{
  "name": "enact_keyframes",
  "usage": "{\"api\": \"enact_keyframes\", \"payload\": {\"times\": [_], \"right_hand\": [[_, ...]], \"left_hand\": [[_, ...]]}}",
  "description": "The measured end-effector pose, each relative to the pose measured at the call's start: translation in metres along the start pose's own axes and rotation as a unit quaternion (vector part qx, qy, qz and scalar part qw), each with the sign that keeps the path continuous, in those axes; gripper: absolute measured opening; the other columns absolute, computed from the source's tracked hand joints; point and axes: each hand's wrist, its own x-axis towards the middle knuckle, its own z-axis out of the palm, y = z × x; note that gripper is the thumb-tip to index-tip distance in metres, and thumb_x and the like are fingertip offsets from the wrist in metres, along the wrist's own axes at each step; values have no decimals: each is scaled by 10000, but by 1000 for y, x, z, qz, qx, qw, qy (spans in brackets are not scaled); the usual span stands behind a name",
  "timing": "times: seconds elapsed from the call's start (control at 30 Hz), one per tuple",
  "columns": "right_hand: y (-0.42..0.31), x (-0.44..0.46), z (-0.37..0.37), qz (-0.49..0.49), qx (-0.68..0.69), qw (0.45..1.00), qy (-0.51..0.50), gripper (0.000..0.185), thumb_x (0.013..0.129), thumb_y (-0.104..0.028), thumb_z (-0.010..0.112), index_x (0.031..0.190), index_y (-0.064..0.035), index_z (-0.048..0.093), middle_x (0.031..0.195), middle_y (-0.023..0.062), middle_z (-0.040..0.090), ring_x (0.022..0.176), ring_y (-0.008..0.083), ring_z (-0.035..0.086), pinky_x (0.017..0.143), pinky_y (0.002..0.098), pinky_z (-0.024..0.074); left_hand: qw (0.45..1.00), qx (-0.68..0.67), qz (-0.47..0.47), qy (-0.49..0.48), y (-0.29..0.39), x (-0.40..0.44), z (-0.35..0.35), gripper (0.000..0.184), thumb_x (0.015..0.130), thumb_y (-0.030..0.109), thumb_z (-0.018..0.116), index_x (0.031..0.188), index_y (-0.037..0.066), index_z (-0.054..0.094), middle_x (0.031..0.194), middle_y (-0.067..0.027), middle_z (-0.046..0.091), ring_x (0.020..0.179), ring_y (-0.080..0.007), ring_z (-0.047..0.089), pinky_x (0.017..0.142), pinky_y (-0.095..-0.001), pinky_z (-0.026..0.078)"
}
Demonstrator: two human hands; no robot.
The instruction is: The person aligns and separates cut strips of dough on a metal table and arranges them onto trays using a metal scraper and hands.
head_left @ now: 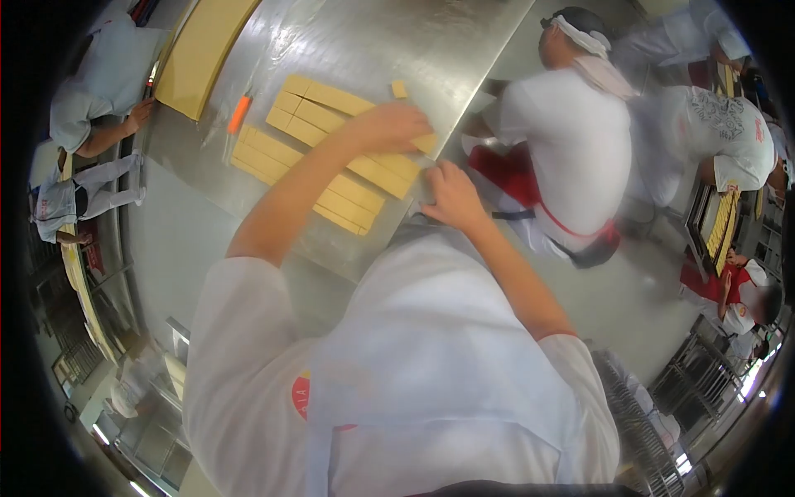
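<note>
Pale yellow dough strips (344,207) lie in two cut groups on a steel table (364,37). My left hand (393,128) reaches across the upper group, its fingers bent over the right end of a dough strip (426,143) there. Close to the table's edge is my right hand (453,195), beside the strip ends, with thumb and fingers apart and nothing plainly held. A small square dough piece (400,89) sits by itself above my left hand. To the left of the strips lies an orange-handled tool (238,114); its blade, if any, is unclear.
A large dough sheet (203,58) covers the table's far left, where a co-worker's hand (141,112) touches its edge. Right beside the table's edge, a person in white (571,141) bends over. Other people handle trays (708,228) at far right, near metal racks (683,373).
</note>
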Motion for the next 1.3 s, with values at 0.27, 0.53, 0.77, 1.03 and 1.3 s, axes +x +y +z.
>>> {"api": "enact_keyframes", "payload": {"times": [0.27,0.53,0.77,1.03,1.3], "right_hand": [[-9,9,9,13,11,1000,-11,718,669,-298,900,1262,-56,574,1238,192,565,1131,390,601,928,472,509],[-18,14,17,29,26,999,-21,716,708,-292,876,1319,-53,591,1269,212,569,1181,423,584,988,497,499],[-30,12,6,9,2,1000,5,708,684,-368,911,1246,-61,610,1215,154,574,1118,345,608,923,444,505],[-31,16,24,4,-6,1000,23,711,688,-359,921,1248,-61,601,1196,145,571,1110,342,612,913,446,513],[-38,26,26,25,2,1000,3,698,692,-355,908,1230,-45,591,1157,140,596,1106,337,639,912,445,547]], "left_hand": [[1000,-3,-18,11,-2,-24,13,437,869,249,761,1278,118,685,1215,-65,681,1197,-293,631,1014,-456,496],[996,-39,-79,-4,-3,-32,3,276,950,245,678,1180,99,727,1139,-69,720,1140,-316,651,994,-461,520],[989,-4,-135,57,-78,-78,-14,242,1022,268,663,1094,57,758,1075,-103,711,1110,-346,647,963,-461,539],[988,-23,-122,90,-69,-108,-19,262,1030,282,666,1117,52,754,1061,-111,699,1100,-345,644,971,-456,529],[976,-26,-210,47,-103,-139,-19,270,1061,274,622,1159,66,763,1172,-106,728,1169,-348,638,1031,-480,513]]}}
